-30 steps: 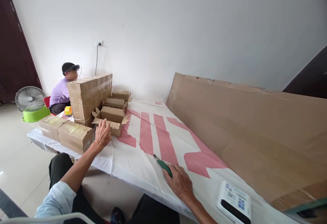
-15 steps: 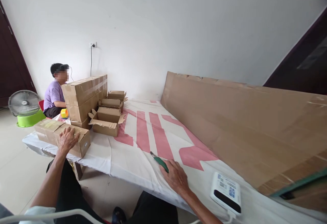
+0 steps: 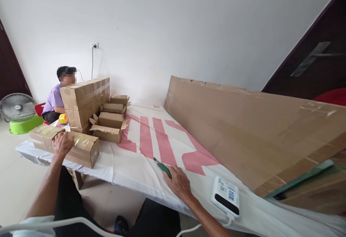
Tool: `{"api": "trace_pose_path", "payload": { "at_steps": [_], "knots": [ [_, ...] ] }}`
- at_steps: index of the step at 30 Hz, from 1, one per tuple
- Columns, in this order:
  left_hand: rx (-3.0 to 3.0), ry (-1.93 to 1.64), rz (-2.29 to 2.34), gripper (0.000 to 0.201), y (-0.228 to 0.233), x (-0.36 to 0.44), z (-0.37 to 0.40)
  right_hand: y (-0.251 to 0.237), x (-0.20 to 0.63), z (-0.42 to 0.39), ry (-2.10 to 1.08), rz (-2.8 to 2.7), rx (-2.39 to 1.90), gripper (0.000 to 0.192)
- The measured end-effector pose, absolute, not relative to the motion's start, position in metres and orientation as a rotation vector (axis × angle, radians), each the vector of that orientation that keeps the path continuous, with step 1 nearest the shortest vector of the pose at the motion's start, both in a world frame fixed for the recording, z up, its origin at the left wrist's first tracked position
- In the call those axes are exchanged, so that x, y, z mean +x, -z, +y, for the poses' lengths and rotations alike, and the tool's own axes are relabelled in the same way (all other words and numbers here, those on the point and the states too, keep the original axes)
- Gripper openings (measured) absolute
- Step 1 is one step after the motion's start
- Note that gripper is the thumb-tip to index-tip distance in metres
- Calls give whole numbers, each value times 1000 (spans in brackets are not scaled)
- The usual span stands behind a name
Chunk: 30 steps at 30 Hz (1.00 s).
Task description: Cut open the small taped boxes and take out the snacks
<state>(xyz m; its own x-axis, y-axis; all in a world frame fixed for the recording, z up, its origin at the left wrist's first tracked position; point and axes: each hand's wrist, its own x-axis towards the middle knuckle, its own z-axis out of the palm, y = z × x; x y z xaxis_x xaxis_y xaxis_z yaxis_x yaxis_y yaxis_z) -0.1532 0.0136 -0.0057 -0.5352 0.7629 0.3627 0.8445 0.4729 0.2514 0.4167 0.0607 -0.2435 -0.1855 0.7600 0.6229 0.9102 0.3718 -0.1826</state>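
Directly under left hand [image 3: 62, 143], taped box [image 3: 82, 149].

Sealed box [image 3: 81, 147]: matt brown cardboard under glossy clear tape. Open boxes [image 3: 108, 129]: bare, rough-edged cardboard. Large sheet [image 3: 243, 121]: matt cardboard, faintly creased. Counter [image 3: 151, 157] cover: smooth white cloth or plastic with pink print. Cutter [image 3: 163, 168]: green plastic handle, metal blade. Power bank [image 3: 225, 195]: glossy white plastic.

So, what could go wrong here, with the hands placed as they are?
The right hand rests on a green-handled cutter whose tip points away; a slip could cut the white sheet. The taped box under the left hand sits near the table edge and might tip off.
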Motion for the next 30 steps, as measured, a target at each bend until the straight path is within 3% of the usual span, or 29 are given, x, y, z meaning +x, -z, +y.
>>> {"api": "trace_pose_path", "payload": {
  "at_steps": [8,18,30],
  "knots": [
    [-1485,759,-2618,52,19,-171,10,240,415,60,278,-1984,-1452,21],
    [-1976,1862,-2329,73,65,-88,-10,225,413,54,160,-2014,-1543,25],
    [-1942,2295,-2464,73,49,-56,-15,202,408,52,-21,-2031,-1662,26]
  ]
}}
